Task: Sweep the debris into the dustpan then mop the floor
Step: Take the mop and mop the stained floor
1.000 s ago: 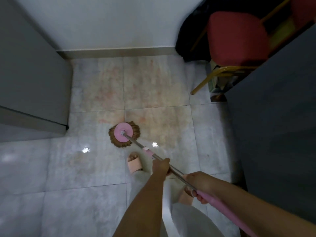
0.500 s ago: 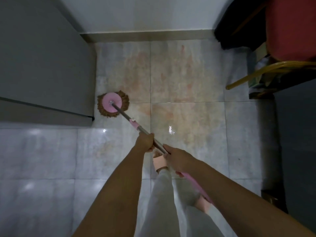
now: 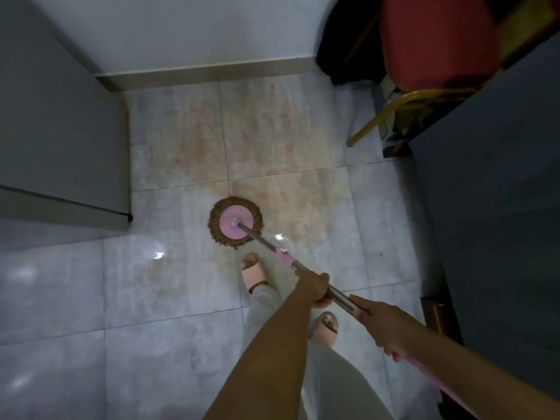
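grey panel [image 3: 60, 131] fills the left edge, its lower corner ending just above the floor [image 3: 75, 283] of pale, glossy tiles. behind it we see a white wall [image 3: 181, 31] and a beige skirting strip [image 3: 212, 72].

on the tiles ahead we note a reddish-brown stain [image 3: 257, 140] spread across several tile joints. the mop head [image 3: 235, 222], a pink disc ringed by brown strands, lies flat on the floor at the near edge of that stain, about mid-view. from its hub the metal mop pole [image 3: 257, 236] slants down and to the right through a pink collar [image 3: 283, 258]. just beside the mop head stands a foot in a pale slipper [image 3: 253, 272].

the left hand [image 3: 313, 287] grips the pole just below the collar, fingers curled round the metal. a second slipper [image 3: 324, 328] shows beneath the pole, between the forearms. the right hand [image 3: 381, 322] holds the pole further up, where metal gives way to the pink grip [image 3: 424, 374], fingers wrapped round it. the two hands are near each other but apart.

at upper right we see a red chair [image 3: 433, 40] with a gold leg [image 3: 372, 122] reaching the tiles. a dark panel [image 3: 500, 177] closes the right edge.
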Demonstrator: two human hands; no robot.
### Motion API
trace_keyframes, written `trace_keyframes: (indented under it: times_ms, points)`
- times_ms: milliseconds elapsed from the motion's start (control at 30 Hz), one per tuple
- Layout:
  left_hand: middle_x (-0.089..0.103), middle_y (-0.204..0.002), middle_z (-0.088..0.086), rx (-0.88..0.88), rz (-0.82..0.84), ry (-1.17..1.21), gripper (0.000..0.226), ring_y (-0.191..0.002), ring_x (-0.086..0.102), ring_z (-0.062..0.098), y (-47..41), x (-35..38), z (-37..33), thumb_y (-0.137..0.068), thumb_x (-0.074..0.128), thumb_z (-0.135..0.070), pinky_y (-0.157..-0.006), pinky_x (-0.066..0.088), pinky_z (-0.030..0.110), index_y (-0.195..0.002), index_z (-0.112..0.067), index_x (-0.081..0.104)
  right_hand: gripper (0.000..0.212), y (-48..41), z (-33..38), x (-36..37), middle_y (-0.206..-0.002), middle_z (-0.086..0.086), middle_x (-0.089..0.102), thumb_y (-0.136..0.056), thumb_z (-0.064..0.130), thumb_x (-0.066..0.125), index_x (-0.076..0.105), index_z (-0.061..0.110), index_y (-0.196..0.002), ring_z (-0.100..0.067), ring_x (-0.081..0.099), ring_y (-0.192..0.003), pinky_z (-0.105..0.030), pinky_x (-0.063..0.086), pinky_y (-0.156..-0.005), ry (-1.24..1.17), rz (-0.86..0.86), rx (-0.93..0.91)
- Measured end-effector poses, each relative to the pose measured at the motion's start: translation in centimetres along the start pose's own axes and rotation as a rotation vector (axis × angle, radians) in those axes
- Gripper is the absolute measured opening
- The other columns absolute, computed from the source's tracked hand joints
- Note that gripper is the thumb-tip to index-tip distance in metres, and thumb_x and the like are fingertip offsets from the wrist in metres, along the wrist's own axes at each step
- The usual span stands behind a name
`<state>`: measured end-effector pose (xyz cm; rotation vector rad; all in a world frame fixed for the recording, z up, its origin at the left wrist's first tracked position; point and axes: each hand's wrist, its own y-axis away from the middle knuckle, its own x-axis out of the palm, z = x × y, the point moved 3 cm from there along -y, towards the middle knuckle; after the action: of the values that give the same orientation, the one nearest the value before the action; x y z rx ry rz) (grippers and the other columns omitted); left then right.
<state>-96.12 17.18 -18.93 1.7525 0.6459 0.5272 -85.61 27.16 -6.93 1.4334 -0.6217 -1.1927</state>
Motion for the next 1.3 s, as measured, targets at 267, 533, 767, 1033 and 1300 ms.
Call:
trace_keyframes:
  times_ms: [267,533,767,1033,1300]
  points:
    - [0.067,-0.075,0.018,0.067,-0.007,-0.045,0.039,-0.058,0.064,0.024,1.2,4.0,2.3,-0.097,0.042,-0.029,-0.068,0.059,0.034,-0.104,0.005,0.058,0.045,2.4,-3.2,0.3,-0.08,-0.002,0.06,-0.101,0.041,0.034,0.03,0.049,-0.145,-0.011,0.053,-0.051,-0.018,0.043,-0.041,-0.043,0.017,0.023]
    - [0.066,-0.089,0.015,0.095,-0.249,0.058,0.034,-0.058,0.067,0.014,-4.4,-11.2,-1.2,-0.098,0.049,-0.027,-0.043,0.053,0.02,-0.116,0.002,0.047,0.037,-6.5,9.9,1.9,-0.061,0.006,0.056,-0.098,0.045,0.039,0.047,0.047,-0.134,-0.011,0.052,-0.036,-0.016,0.038,-0.035,-0.119,0.057,-0.157]
    - [0.061,-0.088,0.015,0.088,-0.377,0.187,0.025,-0.071,0.064,0.026,-12.0,-30.2,-7.0,-0.101,0.047,-0.026,-0.06,0.056,0.033,-0.117,-0.009,0.037,0.04,-18.5,28.2,4.3,-0.066,0.007,0.056,-0.1,0.043,0.036,0.043,0.042,-0.14,-0.009,0.048,-0.043,-0.018,0.036,-0.038,-0.105,0.078,-0.347]
    - [0.059,-0.081,0.008,0.135,-0.426,0.162,0.024,-0.063,0.063,0.017,-15.1,-35.7,-11.9,-0.1,0.046,-0.029,-0.039,0.048,0.021,-0.117,-0.016,0.035,0.046,-22.1,34.6,1.6,-0.072,-0.002,0.054,-0.101,0.043,0.036,0.032,0.044,-0.146,-0.02,0.054,-0.054,-0.025,0.044,-0.046,-0.133,0.087,-0.304]
    - [0.059,-0.086,0.01,0.106,-0.345,0.096,0.036,-0.064,0.063,0.019,-13.3,-25.7,-9.9,-0.099,0.046,-0.03,-0.045,0.053,0.023,-0.128,-0.013,0.033,0.032,-17.8,24.9,0.5,-0.066,-0.001,0.056,-0.101,0.042,0.033,0.047,0.032,-0.129,-0.021,0.056,-0.055,-0.029,0.048,-0.049,-0.096,0.026,-0.273]
